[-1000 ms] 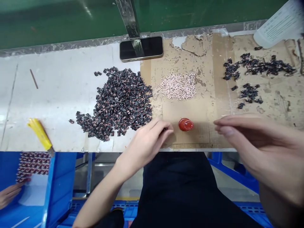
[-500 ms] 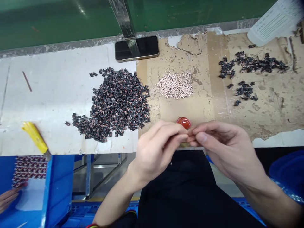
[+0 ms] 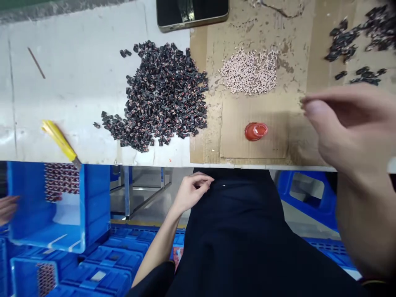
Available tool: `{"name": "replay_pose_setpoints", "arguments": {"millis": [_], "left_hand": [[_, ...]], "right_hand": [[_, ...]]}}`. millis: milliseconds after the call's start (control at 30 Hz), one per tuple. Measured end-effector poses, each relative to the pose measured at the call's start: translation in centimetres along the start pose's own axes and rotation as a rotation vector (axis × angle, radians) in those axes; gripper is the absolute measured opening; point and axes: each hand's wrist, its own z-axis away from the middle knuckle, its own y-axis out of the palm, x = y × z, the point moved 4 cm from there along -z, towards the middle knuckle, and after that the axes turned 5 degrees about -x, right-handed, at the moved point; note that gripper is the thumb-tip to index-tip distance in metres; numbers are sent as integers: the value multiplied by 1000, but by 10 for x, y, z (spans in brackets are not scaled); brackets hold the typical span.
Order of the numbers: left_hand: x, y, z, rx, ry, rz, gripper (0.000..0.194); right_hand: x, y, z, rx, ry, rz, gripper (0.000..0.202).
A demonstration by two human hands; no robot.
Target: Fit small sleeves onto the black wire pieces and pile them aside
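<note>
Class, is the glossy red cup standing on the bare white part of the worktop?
No, the glossy red cup sits on the flat brown cardboard piece.

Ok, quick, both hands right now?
Left hand: closed in a loose pinch, nothing visible in it.
Right hand: thumb and fingers pinched together; too blurred to tell whether it holds something small.
</note>
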Motion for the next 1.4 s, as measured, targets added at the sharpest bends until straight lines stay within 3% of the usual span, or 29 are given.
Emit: {"name": "replay_pose_setpoints", "arguments": {"millis": [67, 133, 233, 300, 467, 500, 567, 667, 800, 933, 1000, 1067, 1100, 1167, 1233, 1333, 1400], "left_hand": [[-2, 8, -1, 58, 62, -83, 20], [-7, 13, 0, 146, 132, -172, 19], [-10, 23, -2, 275, 193, -327, 24], [-9, 31, -7, 346, 205, -432, 29], [-13, 48, -15, 482, 228, -663, 22], [-15, 50, -15, 503, 232, -700, 32], [-18, 54, -17, 497, 254, -745, 21], [-19, 61, -25, 515, 274, -743, 33], [-17, 56, -36, 456, 262, -655, 17], [-27, 22, -21, 401, 185, -542, 20], [-49, -3, -8, 363, 157, -500, 18], [-84, -29, -5, 296, 180, -437, 18], [-105, -44, -11, 159, 234, -356, 18], [-143, -68, -36, -72, 389, -336, 15], [-166, -76, -75, -181, 498, -493, 15], [-179, -75, -137, -275, 555, -603, 17], [-179, -70, -164, -296, 564, -619, 18]], "right_hand": [[13, 18, -27, -24, -148, 9, 22], [19, 41, -53, 54, -279, 97, 31], [14, 70, -80, 197, -337, 203, 43], [10, 82, -88, 251, -363, 249, 40], [14, 89, -90, 271, -478, 296, 33], [15, 89, -90, 279, -488, 292, 32], [16, 88, -94, 265, -492, 286, 30], [14, 87, -100, 235, -521, 305, 27], [11, 87, -105, 241, -522, 289, 29], [9, 87, -105, 221, -496, 216, 28], [8, 85, -104, 193, -477, 176, 27], [7, 83, -103, 170, -457, 145, 24], [6, 80, -104, 154, -432, 116, 22], [5, 75, -105, 122, -366, 49, 18], [5, 68, -105, 98, -302, 2, 17], [3, 62, -105, 86, -247, -7, 18], [1, 59, -105, 75, -197, -37, 18]]}}
